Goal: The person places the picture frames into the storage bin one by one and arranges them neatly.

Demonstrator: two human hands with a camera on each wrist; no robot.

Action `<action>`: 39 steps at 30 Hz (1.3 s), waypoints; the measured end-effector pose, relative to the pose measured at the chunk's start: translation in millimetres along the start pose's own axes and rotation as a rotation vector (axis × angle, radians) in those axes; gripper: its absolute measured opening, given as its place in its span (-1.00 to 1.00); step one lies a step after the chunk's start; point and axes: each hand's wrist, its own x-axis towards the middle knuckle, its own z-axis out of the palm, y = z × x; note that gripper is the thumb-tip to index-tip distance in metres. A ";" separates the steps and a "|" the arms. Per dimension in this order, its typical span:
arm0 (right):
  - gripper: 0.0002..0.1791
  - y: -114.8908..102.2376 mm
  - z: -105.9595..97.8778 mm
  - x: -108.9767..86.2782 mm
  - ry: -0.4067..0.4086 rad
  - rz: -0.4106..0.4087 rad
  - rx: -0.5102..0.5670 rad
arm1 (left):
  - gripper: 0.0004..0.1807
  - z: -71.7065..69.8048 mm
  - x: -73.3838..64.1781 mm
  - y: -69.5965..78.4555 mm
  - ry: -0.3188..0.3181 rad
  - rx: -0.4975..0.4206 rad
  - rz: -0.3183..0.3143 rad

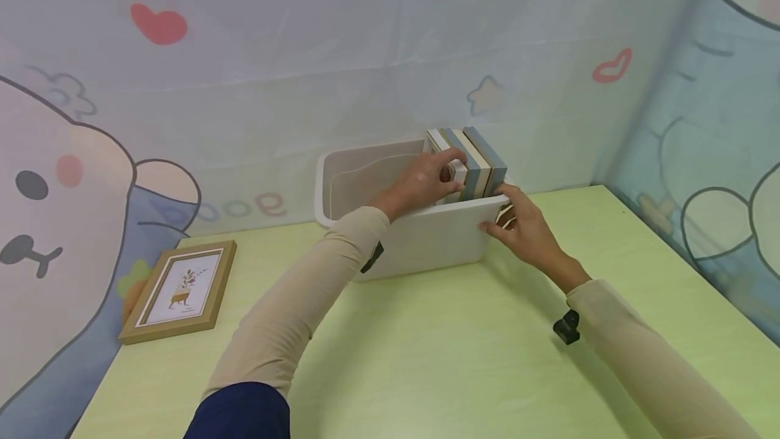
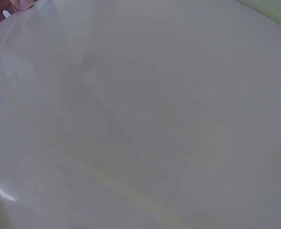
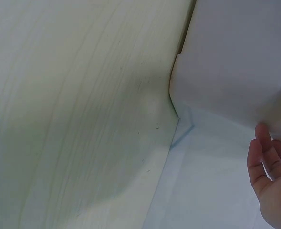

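A white plastic bin (image 1: 426,239) stands on the table, with several flat, book-like pieces (image 1: 481,164) upright at its right end, their edges blue, cream and white. My left hand (image 1: 420,181) reaches over the front rim and pinches the leftmost white-edged piece (image 1: 457,171) between thumb and fingers. Only its fingertips (image 2: 22,4) show in the left wrist view, above the bin's blurred wall (image 2: 154,105). At the bin's front right corner, my right hand (image 1: 527,225) grips the rim, thumb on the front wall. The right wrist view shows its curved fingers (image 3: 269,157) against the bin wall (image 3: 231,67).
A brown picture frame (image 1: 179,292) with a plant drawing lies flat at the table's left edge. The pale green table (image 1: 426,351) meets a printed cloth backdrop (image 1: 292,80) close behind the bin. Another cloth (image 1: 688,148) hangs along the right side.
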 end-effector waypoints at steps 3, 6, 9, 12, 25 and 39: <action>-0.34 -0.2 0.6 0.2 -0.003 0.001 0.002 | -0.61 -0.2 0.0 -0.9 0.006 -0.004 0.000; -0.35 -0.4 1.2 0.1 -0.006 0.000 0.003 | -0.62 -0.4 -0.1 -1.3 0.014 -0.003 -0.011; -0.35 -0.1 2.3 0.4 -0.008 0.001 0.002 | -0.63 -1.0 0.0 -1.7 0.018 -0.008 -0.026; -0.35 0.3 2.8 0.7 -0.011 0.005 0.002 | -0.63 -1.7 0.0 -1.9 0.020 -0.013 -0.034; -0.32 3.9 2.0 1.2 0.009 -0.011 0.005 | -0.29 -23.7 -1.9 8.1 -0.050 -0.001 -0.162; -0.32 5.5 0.7 3.7 0.014 -0.033 -0.003 | -0.30 -82.1 -39.5 7.7 0.057 -0.018 -0.264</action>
